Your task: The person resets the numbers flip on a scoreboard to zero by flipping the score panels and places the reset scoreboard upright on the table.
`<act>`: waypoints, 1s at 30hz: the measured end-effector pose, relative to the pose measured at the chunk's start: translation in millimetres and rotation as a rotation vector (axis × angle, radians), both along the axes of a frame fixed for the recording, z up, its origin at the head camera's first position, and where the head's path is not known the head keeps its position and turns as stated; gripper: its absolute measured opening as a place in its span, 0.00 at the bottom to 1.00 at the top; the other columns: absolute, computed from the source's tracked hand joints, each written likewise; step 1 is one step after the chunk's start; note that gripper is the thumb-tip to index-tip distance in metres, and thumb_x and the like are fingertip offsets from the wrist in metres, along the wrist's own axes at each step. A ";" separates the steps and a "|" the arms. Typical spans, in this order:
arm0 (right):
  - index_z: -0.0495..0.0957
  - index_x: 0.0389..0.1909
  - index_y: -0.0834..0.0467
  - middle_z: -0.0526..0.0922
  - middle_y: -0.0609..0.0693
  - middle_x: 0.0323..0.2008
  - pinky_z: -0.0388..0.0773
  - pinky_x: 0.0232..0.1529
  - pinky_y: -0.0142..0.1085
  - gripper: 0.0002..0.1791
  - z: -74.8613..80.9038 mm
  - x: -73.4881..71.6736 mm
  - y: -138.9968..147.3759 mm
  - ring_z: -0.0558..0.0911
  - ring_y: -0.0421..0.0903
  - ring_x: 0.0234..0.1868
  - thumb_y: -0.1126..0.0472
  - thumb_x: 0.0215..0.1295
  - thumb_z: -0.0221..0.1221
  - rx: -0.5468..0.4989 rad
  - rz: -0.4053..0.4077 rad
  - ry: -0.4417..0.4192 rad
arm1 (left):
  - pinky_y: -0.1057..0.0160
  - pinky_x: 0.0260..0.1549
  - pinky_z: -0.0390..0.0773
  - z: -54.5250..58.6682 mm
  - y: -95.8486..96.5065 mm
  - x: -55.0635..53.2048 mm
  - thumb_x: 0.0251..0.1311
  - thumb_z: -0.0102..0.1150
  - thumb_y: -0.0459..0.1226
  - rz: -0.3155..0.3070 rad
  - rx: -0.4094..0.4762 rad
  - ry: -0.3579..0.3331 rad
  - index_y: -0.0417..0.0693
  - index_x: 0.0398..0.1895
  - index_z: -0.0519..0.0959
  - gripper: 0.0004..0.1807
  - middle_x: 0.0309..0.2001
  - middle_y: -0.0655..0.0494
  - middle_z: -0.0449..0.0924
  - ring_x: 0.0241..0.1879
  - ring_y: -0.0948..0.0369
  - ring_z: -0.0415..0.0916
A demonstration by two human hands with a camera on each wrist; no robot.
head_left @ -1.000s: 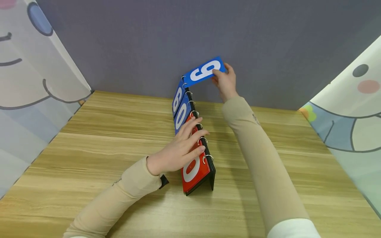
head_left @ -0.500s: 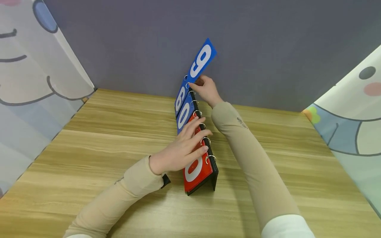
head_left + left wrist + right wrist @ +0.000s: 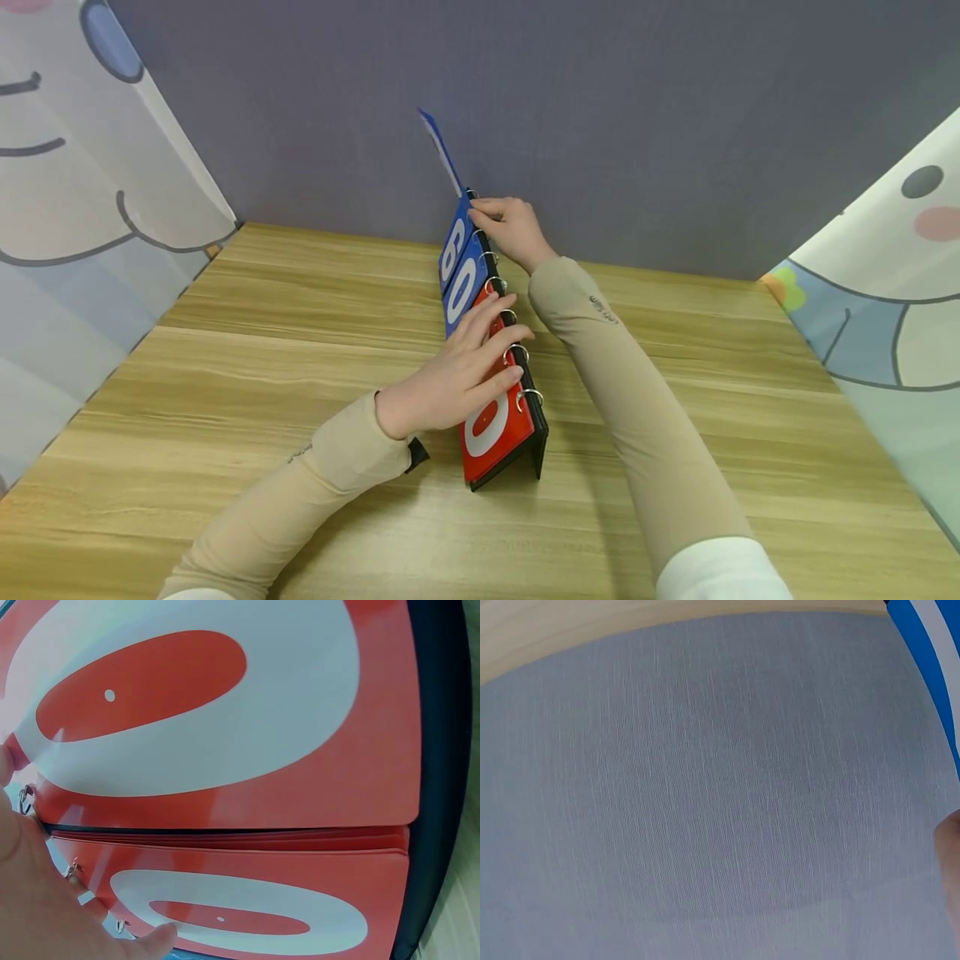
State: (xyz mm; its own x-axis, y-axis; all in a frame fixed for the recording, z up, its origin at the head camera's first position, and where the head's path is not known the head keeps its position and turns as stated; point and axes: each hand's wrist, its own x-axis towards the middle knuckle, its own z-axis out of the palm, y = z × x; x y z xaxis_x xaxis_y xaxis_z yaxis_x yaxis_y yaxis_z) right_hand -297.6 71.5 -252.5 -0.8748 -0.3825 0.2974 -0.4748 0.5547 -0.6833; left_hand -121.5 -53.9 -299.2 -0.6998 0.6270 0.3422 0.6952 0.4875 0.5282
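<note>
A tabletop flip scoreboard (image 3: 540, 446) with a black stand and metal rings stands on the wooden table. Its near half bears red number cards (image 3: 513, 433) showing 0; the far half bears blue cards (image 3: 462, 292). My left hand (image 3: 450, 379) rests across the red cards, fingers spread and fairly straight. At the far end, one blue card (image 3: 441, 152) stands up off its rings, seen nearly edge-on and leaning left. My right hand (image 3: 513, 229) touches the top edge by that card's base with thumb and fingers extended. The right wrist view catches only a sliver of this hand (image 3: 949, 851).
A grey fabric panel (image 3: 600, 125) rises behind the table (image 3: 300, 333). Cartoon-printed curtains (image 3: 97, 167) flank both sides. A small black piece (image 3: 417, 455) shows at the left wrist.
The blue card has swung from leaning right, through upright, over to the left. My right hand has let go of its outer end and moved left to the rings. My left hand stays put.
</note>
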 end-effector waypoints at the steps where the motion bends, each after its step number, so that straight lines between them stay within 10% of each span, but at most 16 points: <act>1: 0.78 0.55 0.57 0.77 0.52 0.59 0.75 0.55 0.37 0.17 1.1 0.0 0.0 0.76 0.48 0.59 0.56 0.69 0.54 0.017 0.012 0.006 | 0.40 0.68 0.46 -0.2 -0.3 -0.3 0.72 0.28 0.55 0.000 0.002 0.000 0.52 0.63 0.63 0.27 0.75 0.49 0.36 0.75 0.51 0.28; 20: 0.71 0.63 0.53 0.57 0.50 0.72 0.52 0.68 0.47 0.21 13.0 -3.1 -10.3 0.49 0.52 0.72 0.52 0.71 0.50 0.383 0.186 -0.100 | 0.38 0.67 0.47 0.0 -3.5 1.8 0.72 0.43 0.42 0.014 0.012 -0.020 0.49 0.62 0.64 0.19 0.75 0.48 0.36 0.74 0.51 0.29; 30: 0.70 0.63 0.53 0.52 0.49 0.74 0.41 0.70 0.56 0.22 24.4 -2.3 -13.7 0.45 0.54 0.74 0.50 0.74 0.45 0.576 0.195 -0.112 | 0.40 0.67 0.49 -1.6 -2.7 0.1 0.64 0.15 0.66 0.014 0.002 0.001 0.51 0.62 0.64 0.40 0.75 0.47 0.37 0.74 0.51 0.30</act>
